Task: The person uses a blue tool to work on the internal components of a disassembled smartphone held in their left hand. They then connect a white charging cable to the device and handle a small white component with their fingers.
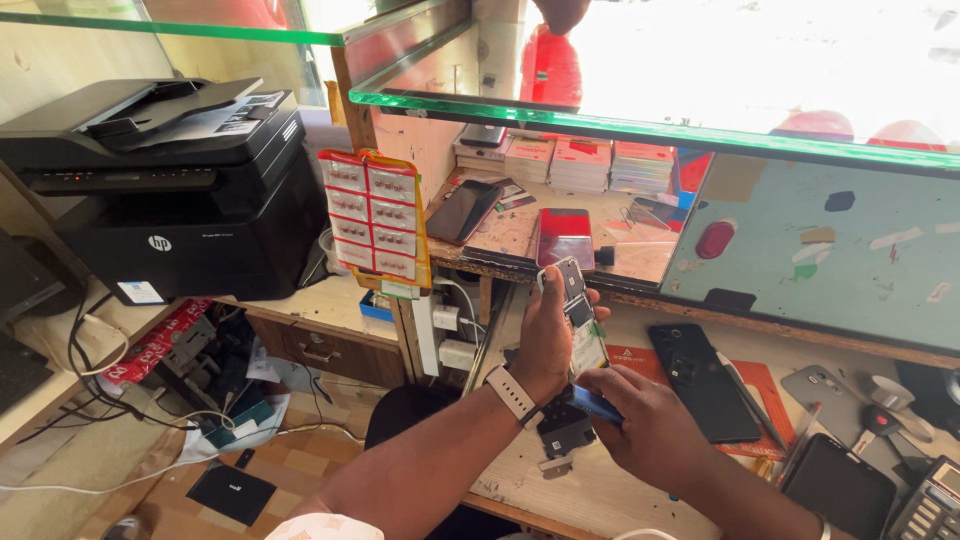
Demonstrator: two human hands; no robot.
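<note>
My left hand (545,335) holds an opened phone (577,310) upright over the workbench, its back cover off and its inner boards showing. A pale watch sits on that wrist. My right hand (650,425) grips a thin blue pry tool (595,405) and presses its tip against the phone's lower edge. Under both hands lies a dark phone part (565,430) on the bench.
A black phone (700,380) and a pen lie on an orange mat (770,385) to the right, with more phones and a desk telephone (930,505) beyond. A black printer (170,180) stands at left. A glass counter (650,130) overhangs shelves of phones and small boxes.
</note>
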